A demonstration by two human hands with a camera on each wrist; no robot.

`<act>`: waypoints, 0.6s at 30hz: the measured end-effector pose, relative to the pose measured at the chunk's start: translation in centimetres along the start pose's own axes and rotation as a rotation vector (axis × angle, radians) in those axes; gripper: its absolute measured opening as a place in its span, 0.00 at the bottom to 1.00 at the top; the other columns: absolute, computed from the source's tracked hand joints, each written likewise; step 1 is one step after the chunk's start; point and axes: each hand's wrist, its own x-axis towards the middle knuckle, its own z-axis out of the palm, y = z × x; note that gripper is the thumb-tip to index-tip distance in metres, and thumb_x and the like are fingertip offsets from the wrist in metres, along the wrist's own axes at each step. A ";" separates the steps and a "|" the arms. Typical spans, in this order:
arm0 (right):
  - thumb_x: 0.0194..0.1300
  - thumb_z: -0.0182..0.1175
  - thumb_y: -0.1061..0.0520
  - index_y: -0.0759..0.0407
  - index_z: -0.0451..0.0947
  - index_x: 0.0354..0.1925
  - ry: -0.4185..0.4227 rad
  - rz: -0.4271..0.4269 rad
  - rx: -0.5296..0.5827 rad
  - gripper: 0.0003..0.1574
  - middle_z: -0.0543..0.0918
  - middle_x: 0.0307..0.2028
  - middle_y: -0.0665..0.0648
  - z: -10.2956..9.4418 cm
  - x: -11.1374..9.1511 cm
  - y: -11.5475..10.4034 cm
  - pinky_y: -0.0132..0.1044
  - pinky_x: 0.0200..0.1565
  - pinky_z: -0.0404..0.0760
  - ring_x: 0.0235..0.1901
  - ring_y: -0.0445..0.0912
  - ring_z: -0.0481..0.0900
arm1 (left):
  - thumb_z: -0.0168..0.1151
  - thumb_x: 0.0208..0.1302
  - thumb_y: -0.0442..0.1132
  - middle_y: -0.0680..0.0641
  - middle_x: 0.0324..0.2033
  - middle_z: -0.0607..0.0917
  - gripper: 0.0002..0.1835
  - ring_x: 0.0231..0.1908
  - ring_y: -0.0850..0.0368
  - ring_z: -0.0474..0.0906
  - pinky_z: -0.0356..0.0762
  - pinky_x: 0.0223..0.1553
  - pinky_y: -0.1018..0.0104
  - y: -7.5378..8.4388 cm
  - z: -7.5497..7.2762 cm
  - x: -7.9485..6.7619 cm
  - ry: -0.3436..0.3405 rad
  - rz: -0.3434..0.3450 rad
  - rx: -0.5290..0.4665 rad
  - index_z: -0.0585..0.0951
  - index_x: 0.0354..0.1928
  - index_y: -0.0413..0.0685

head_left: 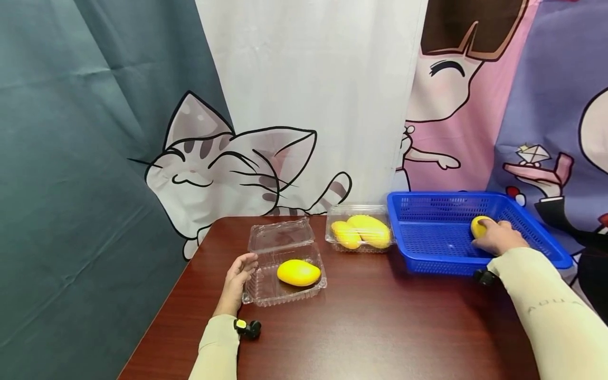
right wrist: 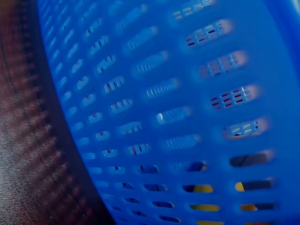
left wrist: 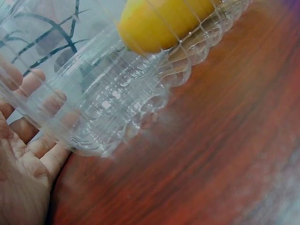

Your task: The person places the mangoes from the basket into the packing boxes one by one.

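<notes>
In the head view, an open clear plastic clamshell box (head_left: 266, 272) holds one yellow mango (head_left: 298, 273) in its right half. My left hand (head_left: 236, 279) is at the box's left side. Seen from the left wrist, its loosely bent fingers (left wrist: 55, 101) show through the ribbed plastic wall. Over at the right, my right hand (head_left: 502, 237) reaches into a blue perforated basket (head_left: 444, 264), thumb and fingers around another yellow mango (head_left: 480, 226). The right wrist view is filled by the basket's slotted wall (right wrist: 187, 112), with bits of yellow behind the lower slots.
A closed clear box (head_left: 334, 216) with yellow mangoes (head_left: 369, 231) stands at the back of the brown table (head_left: 370, 322), beside the basket. Behind the table hangs a cloth (head_left: 323, 79) printed with cartoon figures.
</notes>
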 end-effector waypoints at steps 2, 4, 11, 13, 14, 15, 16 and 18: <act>0.58 0.66 0.44 0.72 0.50 0.72 -0.006 0.003 0.009 0.58 0.51 0.57 0.90 0.0 0.1 0.1 0.79 0.45 0.66 0.50 0.89 0.59 | 0.41 0.60 0.19 0.31 0.64 0.73 0.28 0.64 0.37 0.70 0.70 0.54 0.64 0.0 0.0 0.0 0.000 0.006 -0.006 0.71 0.64 0.31; 0.57 0.67 0.46 0.70 0.50 0.71 -0.011 0.016 0.020 0.57 0.51 0.55 0.89 -0.1 0.2 0.1 0.78 0.45 0.66 0.48 0.88 0.59 | 0.40 0.59 0.18 0.31 0.65 0.73 0.29 0.64 0.37 0.70 0.71 0.56 0.64 -0.1 0.0 0.0 -0.002 0.011 -0.013 0.70 0.64 0.30; 0.52 0.70 0.56 0.69 0.55 0.65 0.012 0.020 0.021 0.49 0.53 0.47 0.85 0.0 0.2 0.2 0.73 0.39 0.69 0.39 0.82 0.64 | 0.39 0.59 0.16 0.30 0.66 0.70 0.30 0.65 0.35 0.68 0.69 0.62 0.61 0.1 0.1 0.0 -0.007 0.011 -0.028 0.69 0.65 0.29; 0.52 0.70 0.55 0.71 0.52 0.64 0.015 0.034 0.031 0.52 0.54 0.46 0.84 0.0 0.1 0.2 0.70 0.38 0.70 0.38 0.79 0.66 | 0.39 0.59 0.16 0.30 0.66 0.70 0.30 0.65 0.36 0.68 0.69 0.62 0.61 0.1 0.2 0.0 -0.004 0.010 -0.031 0.69 0.65 0.29; 0.51 0.70 0.55 0.73 0.50 0.64 0.015 0.038 0.035 0.53 0.54 0.45 0.84 0.0 0.1 0.2 0.68 0.37 0.71 0.37 0.78 0.67 | 0.39 0.59 0.17 0.30 0.66 0.71 0.30 0.65 0.36 0.68 0.69 0.63 0.61 0.1 0.2 0.0 -0.003 0.009 -0.033 0.69 0.65 0.29; 0.51 0.70 0.54 0.74 0.49 0.64 0.012 0.047 0.043 0.55 0.54 0.44 0.83 0.0 0.0 0.2 0.66 0.37 0.71 0.38 0.77 0.67 | 0.39 0.59 0.17 0.30 0.66 0.71 0.30 0.65 0.37 0.69 0.69 0.62 0.62 0.1 0.2 0.1 -0.001 0.007 -0.033 0.69 0.64 0.29; 0.52 0.70 0.52 0.76 0.48 0.64 0.015 0.048 0.048 0.56 0.54 0.43 0.83 0.0 0.0 0.2 0.65 0.36 0.71 0.38 0.75 0.68 | 0.39 0.59 0.17 0.31 0.65 0.71 0.29 0.65 0.37 0.69 0.69 0.62 0.63 0.1 0.1 0.1 0.000 0.006 -0.034 0.70 0.64 0.29; 0.53 0.69 0.48 0.77 0.49 0.63 0.032 0.037 0.048 0.56 0.56 0.43 0.82 0.1 0.1 0.2 0.63 0.36 0.71 0.39 0.74 0.68 | 0.39 0.58 0.17 0.31 0.65 0.72 0.29 0.64 0.38 0.69 0.70 0.61 0.64 0.0 0.1 0.1 0.002 0.004 -0.033 0.70 0.64 0.29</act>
